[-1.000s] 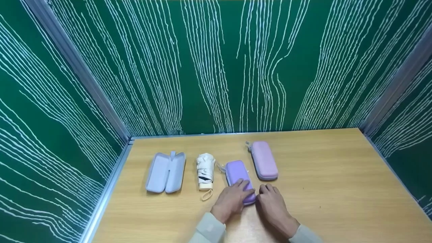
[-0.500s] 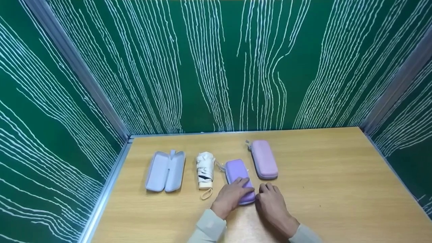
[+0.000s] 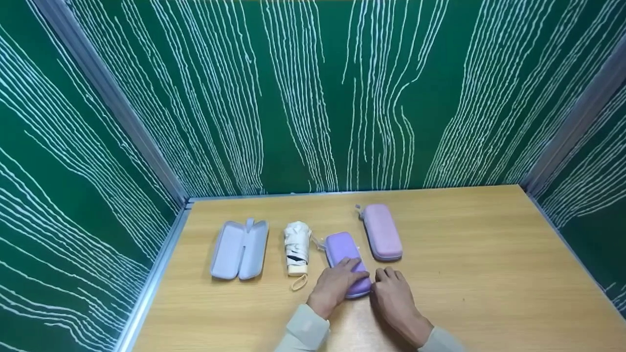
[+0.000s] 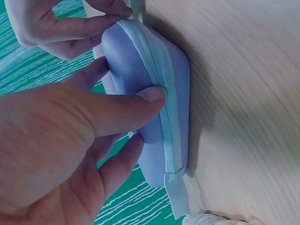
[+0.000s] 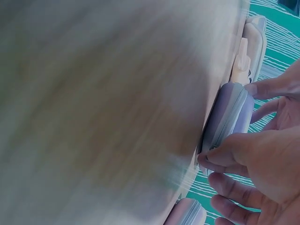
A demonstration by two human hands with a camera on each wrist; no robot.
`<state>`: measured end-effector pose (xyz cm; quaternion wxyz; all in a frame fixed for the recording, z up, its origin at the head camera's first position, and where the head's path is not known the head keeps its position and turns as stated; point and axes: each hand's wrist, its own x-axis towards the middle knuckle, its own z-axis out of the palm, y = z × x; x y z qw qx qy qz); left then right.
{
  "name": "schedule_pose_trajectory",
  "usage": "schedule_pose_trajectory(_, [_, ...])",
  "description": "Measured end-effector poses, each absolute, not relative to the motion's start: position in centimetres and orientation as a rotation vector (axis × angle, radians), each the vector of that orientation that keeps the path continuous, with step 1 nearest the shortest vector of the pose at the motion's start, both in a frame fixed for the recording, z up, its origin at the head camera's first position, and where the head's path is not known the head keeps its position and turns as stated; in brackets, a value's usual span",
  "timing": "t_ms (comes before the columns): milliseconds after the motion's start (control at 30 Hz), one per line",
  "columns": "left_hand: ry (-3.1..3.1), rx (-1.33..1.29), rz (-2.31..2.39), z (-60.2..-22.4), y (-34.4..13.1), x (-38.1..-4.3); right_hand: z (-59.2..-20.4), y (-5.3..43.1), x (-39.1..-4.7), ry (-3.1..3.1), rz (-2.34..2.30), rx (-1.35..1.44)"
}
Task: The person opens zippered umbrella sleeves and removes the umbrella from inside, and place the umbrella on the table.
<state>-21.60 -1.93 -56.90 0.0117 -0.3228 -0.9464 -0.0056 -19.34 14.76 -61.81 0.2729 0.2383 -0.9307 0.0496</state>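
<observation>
A purple zip-up hard case [image 3: 342, 244] lies on the table in front of me in the head view. My left hand [image 3: 333, 284] holds it, thumb and fingers spread across its top and sides. Beside its near right end is my right hand [image 3: 397, 299]. In the left wrist view, the left thumb presses along the pale zipper band [image 4: 161, 75]. At the case's corner, my right thumb and index finger pinch the small zipper pull [image 4: 124, 16], mostly covered by the fingertips. The zip looks closed along the side that shows.
Left of the purple case lies a folded white umbrella [image 3: 297, 244] with a wrist loop. Farther left, a grey-blue case [image 3: 253, 254] lies opened flat. A pink case [image 3: 382, 232] sits behind and to the right. Green walls with white lines enclose the wooden table [image 3: 479, 254].
</observation>
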Motion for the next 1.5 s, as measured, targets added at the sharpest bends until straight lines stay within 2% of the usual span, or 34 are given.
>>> schedule_pose_trajectory(1500, [-2.934,-0.928,0.164,-57.1,-0.2,-21.9,-61.4,14.7,-18.3,-2.533,0.147,0.627])
